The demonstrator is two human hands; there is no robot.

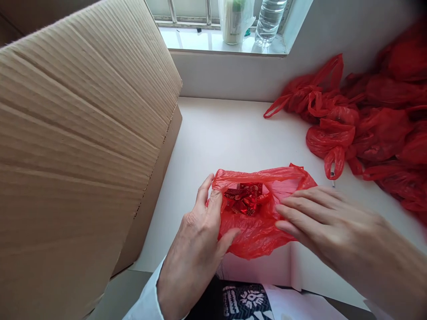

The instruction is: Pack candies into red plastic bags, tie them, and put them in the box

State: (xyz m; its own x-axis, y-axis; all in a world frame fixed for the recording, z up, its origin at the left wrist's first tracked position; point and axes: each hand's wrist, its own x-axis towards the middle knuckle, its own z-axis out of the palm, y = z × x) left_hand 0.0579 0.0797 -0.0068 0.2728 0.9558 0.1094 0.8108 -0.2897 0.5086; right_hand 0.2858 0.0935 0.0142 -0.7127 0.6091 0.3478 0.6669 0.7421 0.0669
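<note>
A red plastic bag (pixel 256 240) is spread at its mouth between my hands, above the white table. Several shiny red foil-wrapped items (pixel 247 202) show inside it. My left hand (pixel 200 235) grips the bag's left rim, its thumb lying over the near side. Stretched fingers of my right hand (pixel 320 213) lie against the bag's right side, with the fingertips at the opening. The right thumb is mostly hidden, and that hand is slightly blurred.
A large cardboard box (pixel 83 146) stands at left. Several tied red bags (pixel 376 129) are piled at right on the white table (pixel 213 133). A water bottle (pixel 270 22) and a bagged cup-like container (pixel 233 22) stand on the windowsill (pixel 196 43).
</note>
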